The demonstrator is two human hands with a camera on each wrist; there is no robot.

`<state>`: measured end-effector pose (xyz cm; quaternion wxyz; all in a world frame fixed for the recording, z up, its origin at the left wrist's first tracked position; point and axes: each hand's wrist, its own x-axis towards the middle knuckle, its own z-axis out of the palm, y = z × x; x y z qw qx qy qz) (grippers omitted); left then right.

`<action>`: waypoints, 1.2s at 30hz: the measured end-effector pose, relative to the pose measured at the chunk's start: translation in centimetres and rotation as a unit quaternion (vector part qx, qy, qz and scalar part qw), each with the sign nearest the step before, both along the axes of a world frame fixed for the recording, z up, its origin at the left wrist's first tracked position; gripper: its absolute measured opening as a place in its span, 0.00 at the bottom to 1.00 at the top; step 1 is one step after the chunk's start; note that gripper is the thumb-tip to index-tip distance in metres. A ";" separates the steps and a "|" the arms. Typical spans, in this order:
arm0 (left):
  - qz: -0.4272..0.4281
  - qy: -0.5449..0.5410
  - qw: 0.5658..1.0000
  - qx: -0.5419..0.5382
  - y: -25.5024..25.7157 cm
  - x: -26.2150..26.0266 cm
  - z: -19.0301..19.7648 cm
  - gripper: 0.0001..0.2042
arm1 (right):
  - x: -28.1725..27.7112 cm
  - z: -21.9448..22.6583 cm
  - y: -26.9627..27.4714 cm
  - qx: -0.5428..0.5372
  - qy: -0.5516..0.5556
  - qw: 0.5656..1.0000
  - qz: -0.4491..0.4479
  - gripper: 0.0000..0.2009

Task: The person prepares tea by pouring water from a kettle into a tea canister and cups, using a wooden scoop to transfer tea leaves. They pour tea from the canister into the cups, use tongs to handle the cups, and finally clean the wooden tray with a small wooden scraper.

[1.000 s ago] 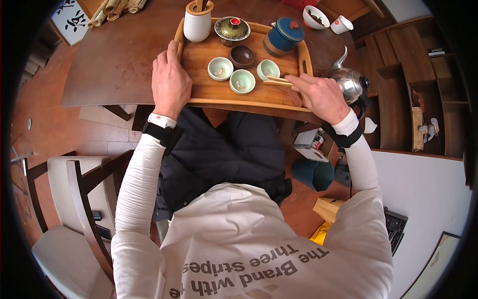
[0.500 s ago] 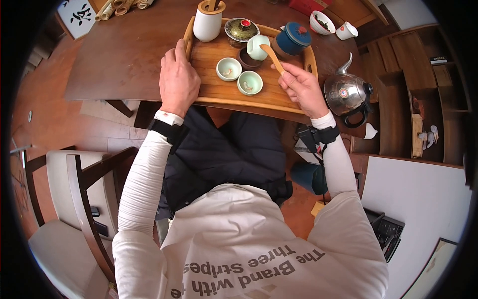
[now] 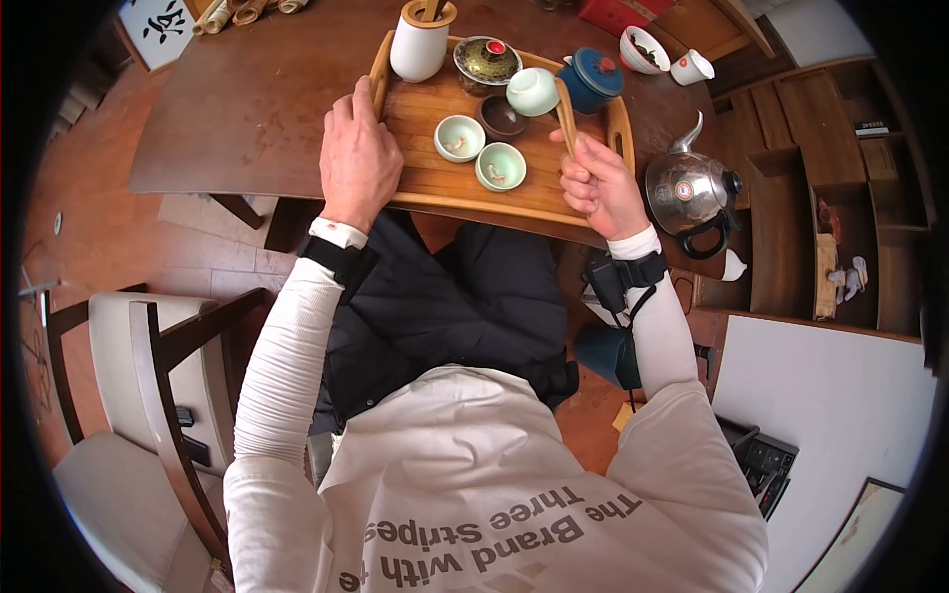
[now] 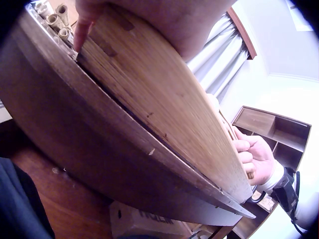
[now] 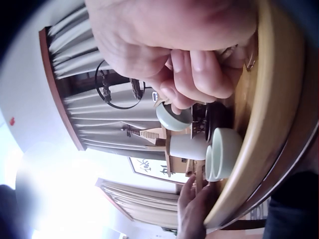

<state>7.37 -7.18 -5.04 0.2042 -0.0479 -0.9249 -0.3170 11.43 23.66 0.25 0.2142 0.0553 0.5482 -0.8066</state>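
My right hand (image 3: pixel 601 186) holds wooden tea tongs (image 3: pixel 566 119) with curled fingers. At the tongs' far end, a pale green teacup (image 3: pixel 532 93) is tilted on its side, close above and behind a small dark brown bowl (image 3: pixel 502 121). Two more pale green teacups stand upright in front, the left cup (image 3: pixel 457 129) and the nearer cup (image 3: pixel 499 157), each with a small figure inside. All are on a wooden tray (image 3: pixel 420 124). My left hand (image 3: pixel 360 163) rests over the tray's left front corner, one finger reaching straight down its outside in the left wrist view.
Also on the tray are a white tool holder (image 3: pixel 417 54), a patterned lidded bowl (image 3: pixel 487 64) and a blue lidded pot (image 3: pixel 591 79). A steel kettle (image 3: pixel 684 188) stands right of it. Behind are a white bowl (image 3: pixel 633 61) and white cup (image 3: pixel 692 68).
The third green cup has left its place at the right, lifted in the tongs, and is now tilted near the dark bowl. The right hand has turned palm inward; the left stays on the tray.
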 end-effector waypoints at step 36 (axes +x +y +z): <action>-0.003 0.028 0.999 -0.018 -0.1 -0.3 -0.5 0.28 | 2.0 2.6 -0.2 -0.266 -0.034 0.963 0.006 0.13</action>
